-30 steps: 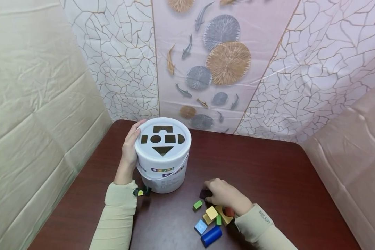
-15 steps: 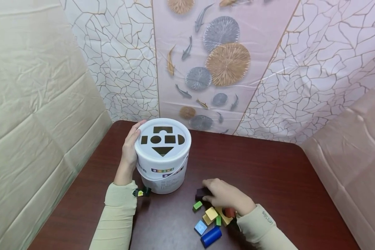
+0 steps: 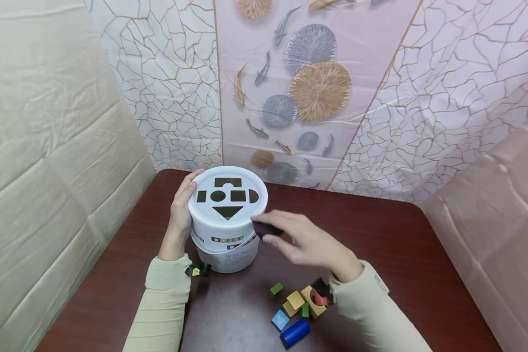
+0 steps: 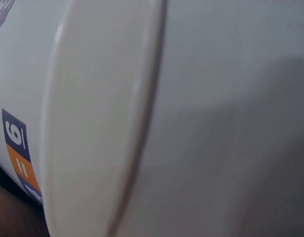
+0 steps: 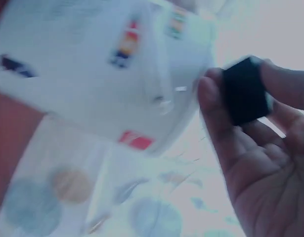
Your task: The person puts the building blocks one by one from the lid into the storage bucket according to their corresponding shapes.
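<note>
A white bucket (image 3: 229,259) stands upright at the left of the table, its white lid (image 3: 204,212) cut with several shaped holes. My left hand (image 3: 181,210) holds the bucket from its left side, fingertips at the lid's rim. My right hand (image 3: 305,239) pinches a dark purple block (image 3: 266,229) between thumb and fingers, raised beside the lid's right front edge. In the right wrist view the block (image 5: 245,91) looks nearly black, with flat faces. The left wrist view is filled by the bucket's wall and rim (image 4: 102,108), with the left fingers hidden.
Below my right hand lie several blocks: a blue cylinder (image 3: 295,333), a light blue block (image 3: 280,320), a green block (image 3: 276,289), yellow blocks (image 3: 296,299) and an orange-red piece (image 3: 320,298). Patterned cloth (image 3: 365,161) hangs behind the brown table (image 3: 378,234).
My right hand has lifted the dark block from beside the other blocks and carried it up and left to the lid's edge. My left hand stays on the bucket.
</note>
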The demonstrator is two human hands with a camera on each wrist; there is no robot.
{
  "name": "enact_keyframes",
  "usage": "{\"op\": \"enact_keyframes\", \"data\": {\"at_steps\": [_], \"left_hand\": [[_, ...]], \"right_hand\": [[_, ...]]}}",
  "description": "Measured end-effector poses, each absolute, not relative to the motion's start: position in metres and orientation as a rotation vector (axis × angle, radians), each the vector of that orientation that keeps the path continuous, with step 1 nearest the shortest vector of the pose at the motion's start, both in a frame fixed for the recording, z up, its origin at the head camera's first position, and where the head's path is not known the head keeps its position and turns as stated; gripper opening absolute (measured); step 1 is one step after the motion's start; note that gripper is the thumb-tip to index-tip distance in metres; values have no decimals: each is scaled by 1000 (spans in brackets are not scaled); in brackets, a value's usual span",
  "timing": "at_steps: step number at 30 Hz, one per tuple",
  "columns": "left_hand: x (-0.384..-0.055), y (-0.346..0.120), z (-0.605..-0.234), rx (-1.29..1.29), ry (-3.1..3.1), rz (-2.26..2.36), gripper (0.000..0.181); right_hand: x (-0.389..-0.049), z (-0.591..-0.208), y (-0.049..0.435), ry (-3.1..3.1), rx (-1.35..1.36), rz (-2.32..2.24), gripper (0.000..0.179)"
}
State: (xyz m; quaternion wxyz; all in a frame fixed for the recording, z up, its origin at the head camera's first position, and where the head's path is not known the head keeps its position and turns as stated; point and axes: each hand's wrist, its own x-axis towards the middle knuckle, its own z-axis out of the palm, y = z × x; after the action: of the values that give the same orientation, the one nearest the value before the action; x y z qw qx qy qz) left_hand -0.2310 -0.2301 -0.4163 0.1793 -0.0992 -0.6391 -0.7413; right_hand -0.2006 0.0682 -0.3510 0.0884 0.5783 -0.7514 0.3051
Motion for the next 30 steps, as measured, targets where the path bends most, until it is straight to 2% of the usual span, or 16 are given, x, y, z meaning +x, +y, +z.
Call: {"op": "enact_keyframes", "data": {"at_steps": [5,11,30], "left_hand": [[-232,-232,-415,-301,-1815,-2111,47],[-231,-233,-418,-302,-1835,-2120,48],[-231,-232,-417,-300,-1826,-2106,47]], "right_hand": [[-228,-328,21,-2154,1696,951,41],[-260,-343,-22,-2291,1685,895,40],[-261,-359,-19,-2248,1578,1025,37]]}}
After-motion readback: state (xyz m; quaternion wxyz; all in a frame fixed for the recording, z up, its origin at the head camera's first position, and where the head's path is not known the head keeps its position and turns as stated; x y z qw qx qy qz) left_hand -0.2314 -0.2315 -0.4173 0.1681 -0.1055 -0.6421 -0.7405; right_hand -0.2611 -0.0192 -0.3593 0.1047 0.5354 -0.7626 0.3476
